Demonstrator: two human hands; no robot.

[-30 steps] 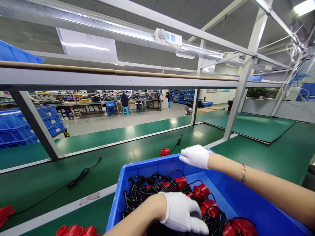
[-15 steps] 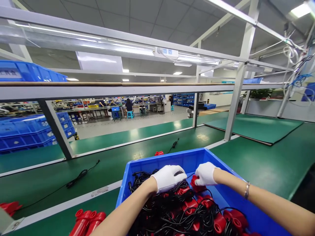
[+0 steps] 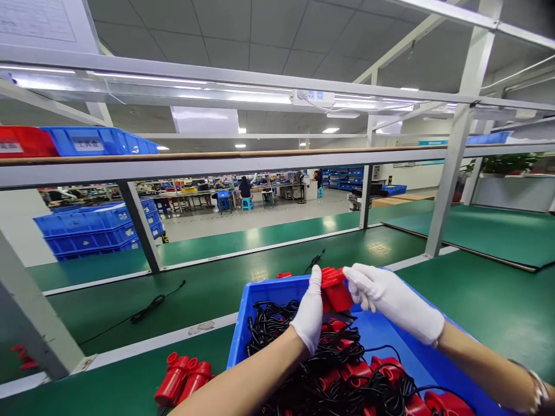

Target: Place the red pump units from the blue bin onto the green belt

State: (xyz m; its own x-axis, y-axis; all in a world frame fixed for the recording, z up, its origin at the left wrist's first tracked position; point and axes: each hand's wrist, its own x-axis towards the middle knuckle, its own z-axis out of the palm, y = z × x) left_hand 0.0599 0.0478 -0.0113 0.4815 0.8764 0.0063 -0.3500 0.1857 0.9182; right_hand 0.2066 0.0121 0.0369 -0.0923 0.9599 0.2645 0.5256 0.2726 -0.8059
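Observation:
A red plastic housing (image 3: 336, 292) is held up over the near part of a blue bin (image 3: 277, 286), between both white-gloved hands. My left hand (image 3: 311, 306) grips its left side, thumb upright along it and the other fingers hidden behind. At its upper right edge, my right hand (image 3: 368, 287) is closed with fingertips against the part. Below them, the bin holds more red housings (image 3: 359, 372) tangled with coiled black cables (image 3: 299, 370). Whether a cable runs from the held part is hard to see.
Red housings (image 3: 184, 378) lie on the green bench left of the bin. A black cable (image 3: 151, 306) stretches across the bench behind a white strip. Metal posts (image 3: 451, 138) and a shelf (image 3: 243, 160) with bins (image 3: 93, 141) stand ahead. People sit far off.
The red housing has come up out of the bin. My left hand has moved from the cables onto it, and my right hand has risen with it. The view has turned left.

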